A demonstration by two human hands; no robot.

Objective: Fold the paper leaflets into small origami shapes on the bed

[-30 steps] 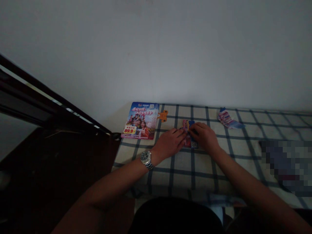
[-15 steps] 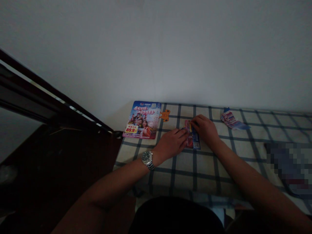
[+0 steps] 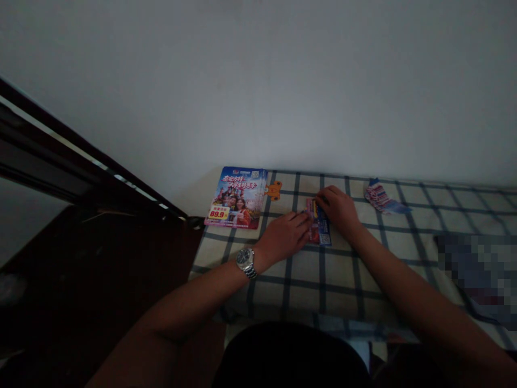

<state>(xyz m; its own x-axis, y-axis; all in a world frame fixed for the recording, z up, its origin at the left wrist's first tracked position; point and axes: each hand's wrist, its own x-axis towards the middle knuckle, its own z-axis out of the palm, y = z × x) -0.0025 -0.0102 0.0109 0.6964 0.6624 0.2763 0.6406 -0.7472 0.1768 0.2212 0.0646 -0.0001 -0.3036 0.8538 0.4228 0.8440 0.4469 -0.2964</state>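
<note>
A partly folded leaflet (image 3: 325,230), pink on one side and blue on the other, lies on the checked tablecloth (image 3: 307,280). My left hand (image 3: 285,234), with a metal watch on its wrist, rests with outstretched fingers on the leaflet's left part. At its top edge, the bent fingertips of my right hand (image 3: 337,207) are closed on the paper. A stack of printed flyers (image 3: 236,199) lies to the left. Beside that stack is a small orange bear-shaped piece (image 3: 273,190). Part of the leaflet is hidden under my fingers.
Several folded paper pieces (image 3: 379,198) lie in a loose fan to the right. A pixelated dark item (image 3: 476,275) is at the table's right side. The white wall (image 3: 258,97) borders the far edge. Dark rails (image 3: 92,156) stand at left.
My right hand has shifted very slightly up and left along the leaflet's top edge. My left hand stays on the paper. The whole view has moved a little.
</note>
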